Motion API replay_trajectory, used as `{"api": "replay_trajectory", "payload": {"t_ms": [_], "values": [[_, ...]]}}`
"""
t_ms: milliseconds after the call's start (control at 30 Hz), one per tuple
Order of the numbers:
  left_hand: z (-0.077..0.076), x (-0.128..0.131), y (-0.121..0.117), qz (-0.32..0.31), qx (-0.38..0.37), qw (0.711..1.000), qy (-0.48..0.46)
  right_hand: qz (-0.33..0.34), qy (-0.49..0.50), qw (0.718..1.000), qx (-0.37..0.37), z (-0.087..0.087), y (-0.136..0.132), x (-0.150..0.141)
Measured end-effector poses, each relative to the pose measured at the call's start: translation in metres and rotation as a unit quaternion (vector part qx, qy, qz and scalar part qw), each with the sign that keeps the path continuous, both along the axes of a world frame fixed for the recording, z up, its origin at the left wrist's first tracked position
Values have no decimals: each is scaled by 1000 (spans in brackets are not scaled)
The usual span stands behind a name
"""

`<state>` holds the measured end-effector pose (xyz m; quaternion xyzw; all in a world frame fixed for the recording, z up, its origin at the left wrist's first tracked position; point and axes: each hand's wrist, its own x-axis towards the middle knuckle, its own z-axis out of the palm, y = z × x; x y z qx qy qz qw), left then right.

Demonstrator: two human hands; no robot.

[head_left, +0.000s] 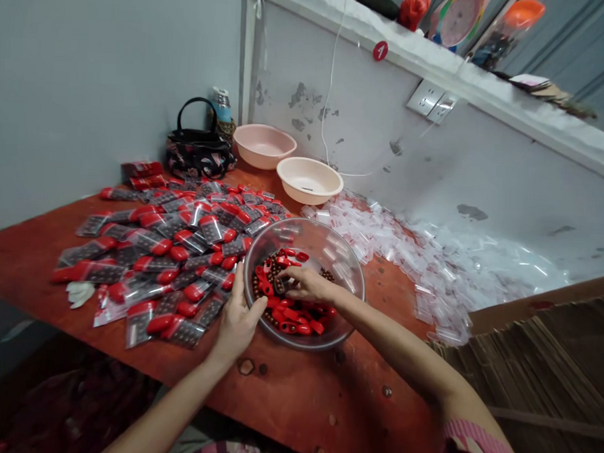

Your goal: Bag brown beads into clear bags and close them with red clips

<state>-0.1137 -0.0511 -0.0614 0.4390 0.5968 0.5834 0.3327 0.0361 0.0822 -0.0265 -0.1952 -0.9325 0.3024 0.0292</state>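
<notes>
A clear plastic bowl point(357, 272) stands on the table, holding red plastic pieces point(302, 327) and strings of brown beads point(273, 317). My left hand point(240, 317) grips the bowl's left side, its thumb over the rim and its fingers along the outer wall. Inside the bowl, my right hand point(304, 283) has its fingers bent and drawn together among the pieces. A small dark thing shows at those fingertips, too unclear to name. To the left lies a heap of clear packets with red ends and dark beads point(154, 240).
Small clear plastic pieces point(406, 251) spread over the right side of the red-brown table point(279, 392). Behind stand a pink basin point(265, 161), a cream basin point(308, 193), a black handbag point(197, 156) and a bottle point(220, 104). Stacked cardboard point(540, 370) is at right.
</notes>
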Motion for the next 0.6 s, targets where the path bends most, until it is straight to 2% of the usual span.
{"api": "replay_trajectory", "payload": {"t_ms": [67, 133, 233, 300, 367, 500, 600], "values": [[4, -3, -1, 7, 6, 998, 57, -63, 63, 984, -153, 8, -2, 5], [14, -6, -1, 35, 37, 988, 146, -101, 133, 943, -286, 18, -8, 10], [37, -6, 0, 35, 105, 963, 245, -126, 211, 884, -397, 30, -18, 17], [51, -4, 4, -23, 114, 963, 245, -135, 252, 863, -417, 36, -24, 20], [61, 1, 10, -94, 86, 971, 204, -139, 280, 855, -413, 41, -29, 21], [64, 12, 22, -182, 35, 979, 84, -138, 281, 875, -369, 46, -37, 26], [60, 18, 28, -236, 4, 968, -80, -147, 276, 894, -321, 47, -38, 33]]}}
